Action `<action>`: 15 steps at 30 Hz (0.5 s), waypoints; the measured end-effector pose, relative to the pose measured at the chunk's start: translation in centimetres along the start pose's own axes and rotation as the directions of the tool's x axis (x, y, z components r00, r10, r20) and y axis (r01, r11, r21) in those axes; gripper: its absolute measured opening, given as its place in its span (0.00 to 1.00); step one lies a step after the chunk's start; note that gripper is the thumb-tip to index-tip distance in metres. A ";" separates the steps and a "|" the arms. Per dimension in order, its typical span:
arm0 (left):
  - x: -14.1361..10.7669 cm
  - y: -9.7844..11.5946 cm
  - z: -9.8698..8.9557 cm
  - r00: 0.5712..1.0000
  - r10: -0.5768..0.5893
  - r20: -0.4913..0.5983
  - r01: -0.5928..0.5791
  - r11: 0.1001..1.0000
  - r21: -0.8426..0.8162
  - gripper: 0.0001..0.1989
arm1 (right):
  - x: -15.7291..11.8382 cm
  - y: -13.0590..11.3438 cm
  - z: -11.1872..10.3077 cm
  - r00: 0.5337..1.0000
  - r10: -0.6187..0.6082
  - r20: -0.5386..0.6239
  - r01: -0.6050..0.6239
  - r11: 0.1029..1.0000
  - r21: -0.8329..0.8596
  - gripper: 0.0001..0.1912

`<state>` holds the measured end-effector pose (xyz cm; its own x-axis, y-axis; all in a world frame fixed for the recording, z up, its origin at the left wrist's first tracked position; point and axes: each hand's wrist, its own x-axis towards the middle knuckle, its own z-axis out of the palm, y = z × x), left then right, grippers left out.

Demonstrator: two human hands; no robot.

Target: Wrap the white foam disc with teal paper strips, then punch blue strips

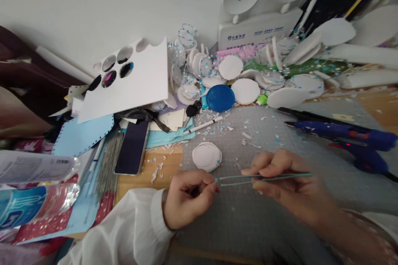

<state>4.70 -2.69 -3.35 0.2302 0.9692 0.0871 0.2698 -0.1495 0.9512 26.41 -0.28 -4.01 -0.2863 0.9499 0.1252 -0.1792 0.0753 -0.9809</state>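
My right hand [284, 182] pinches a pair of thin teal tweezers [238, 177] over the grey cutting mat [236, 219]. The tweezers' two tips point left and stand slightly apart. Just beyond those tips is my left hand [192, 198], its thumb and forefinger closed on a tiny light-blue piece [217, 179]. Whether the tips touch that piece I cannot tell. Behind my left hand, a small stack of round white discs [207, 155] lies on the mat, with blue bits along its edge.
A blue glue gun [345, 132] with a red light lies at right. White discs [245, 91] and a blue round lid [220, 98] line the back. A phone [132, 147], a white board with round holes [139, 74] and a bottle [37, 203] are at left. Scraps litter the mat.
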 end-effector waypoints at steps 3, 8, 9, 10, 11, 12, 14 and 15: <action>0.0 -0.1 -0.1 1.000 -0.014 0.008 0.014 0.999 -0.035 0.14 | 0.3 0.5 -0.3 0.995 0.096 -0.025 -0.094 0.993 0.069 0.09; -0.1 -0.3 -0.2 0.998 0.002 0.060 0.002 0.998 -0.070 0.14 | 0.5 1.0 -0.4 0.968 0.250 0.009 -0.249 0.958 0.140 0.08; -0.1 -0.4 -0.2 0.997 0.001 0.076 0.004 0.997 -0.072 0.14 | 0.5 1.0 -0.4 0.960 0.280 0.023 -0.280 0.949 0.143 0.08; -0.2 -0.4 -0.2 0.996 0.000 0.091 0.007 0.997 -0.076 0.14 | 0.5 1.1 -0.4 0.951 0.306 0.034 -0.308 0.941 0.143 0.08; -0.2 -0.5 -0.2 0.995 -0.001 0.104 0.010 0.997 -0.081 0.14 | 0.4 1.1 -0.3 0.944 0.327 0.046 -0.330 0.933 0.143 0.08; -0.2 -0.5 -0.1 0.994 -0.001 0.113 0.010 0.996 -0.086 0.15 | 0.4 1.1 -0.3 0.937 0.344 0.057 -0.349 0.926 0.143 0.08; -0.2 -0.6 -0.1 0.992 0.004 0.126 0.008 0.995 -0.095 0.15 | 0.4 1.1 -0.3 0.928 0.364 0.076 -0.372 0.916 0.149 0.08; -0.1 -0.7 -0.1 0.991 0.007 0.130 0.006 0.995 -0.098 0.15 | 0.4 1.1 -0.3 0.926 0.369 0.080 -0.377 0.914 0.153 0.08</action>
<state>4.41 -2.71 -3.96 0.3517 0.9345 0.0544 0.1784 -0.1240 0.9761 26.38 0.24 -5.05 -0.4068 0.8831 -0.2337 -0.1999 -0.3357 -0.9205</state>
